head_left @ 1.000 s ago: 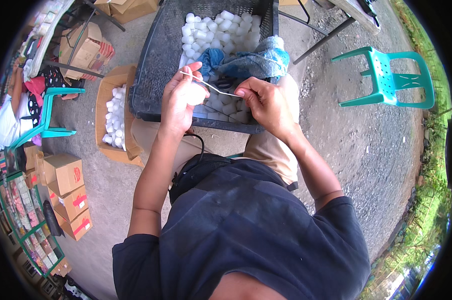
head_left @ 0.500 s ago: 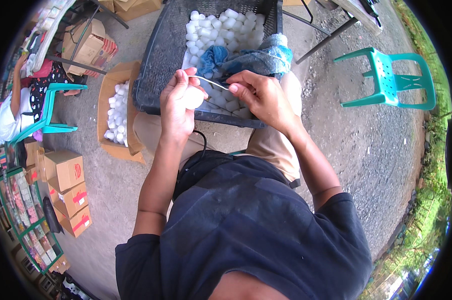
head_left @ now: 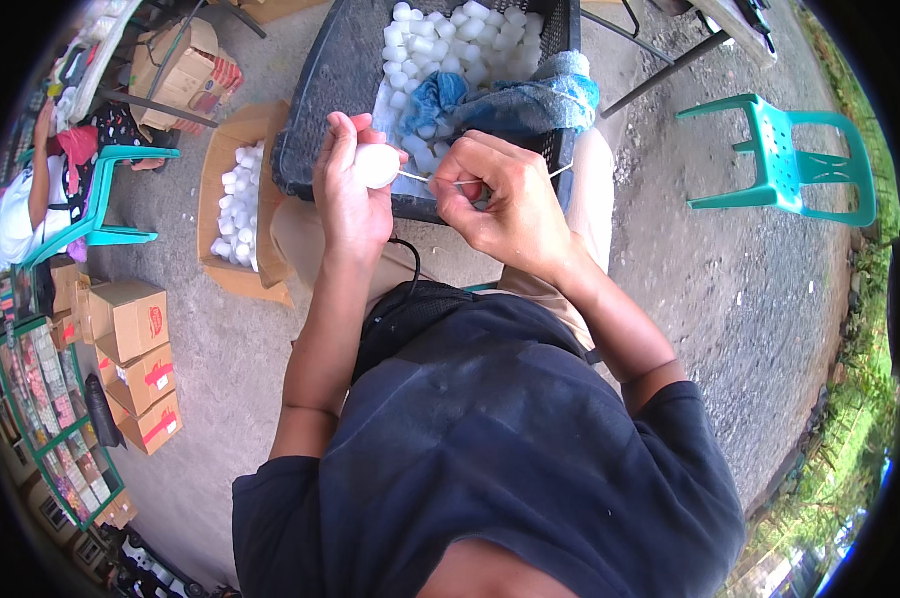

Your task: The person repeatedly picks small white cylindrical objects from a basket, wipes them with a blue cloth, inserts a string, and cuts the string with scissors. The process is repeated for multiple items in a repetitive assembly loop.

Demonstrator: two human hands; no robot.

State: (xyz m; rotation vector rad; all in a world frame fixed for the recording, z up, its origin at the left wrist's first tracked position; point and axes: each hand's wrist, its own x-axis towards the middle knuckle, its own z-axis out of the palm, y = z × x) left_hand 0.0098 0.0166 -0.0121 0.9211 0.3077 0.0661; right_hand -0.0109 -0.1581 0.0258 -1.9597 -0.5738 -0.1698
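My left hand (head_left: 350,194) is closed around a white, short, wax-like cylinder (head_left: 376,165), one round end facing up. My right hand (head_left: 500,189) pinches a thin white cord (head_left: 416,177) just right of it. One end of the cord meets the cylinder; its other end (head_left: 562,170) sticks out past my knuckles on the right. Whether the cord passes into the cylinder is too small to tell. Both hands are over the near edge of a black plastic crate (head_left: 315,110) holding many like cylinders (head_left: 460,40). A blue-and-grey cloth (head_left: 530,105) lies over the crate's right side.
Left of the crate stands an open cardboard box (head_left: 241,125) of white cylinders. Stacked cartons (head_left: 136,319) and a green-framed glass case (head_left: 61,429) are further left, near a seated person (head_left: 21,214). A green plastic chair (head_left: 769,159) stands right; table legs (head_left: 659,75) rise beyond the crate.
The cord, earlier arched between both hands, now runs straight from the cylinder through my right hand. My right hand has turned and closed more. The view has shifted slightly.
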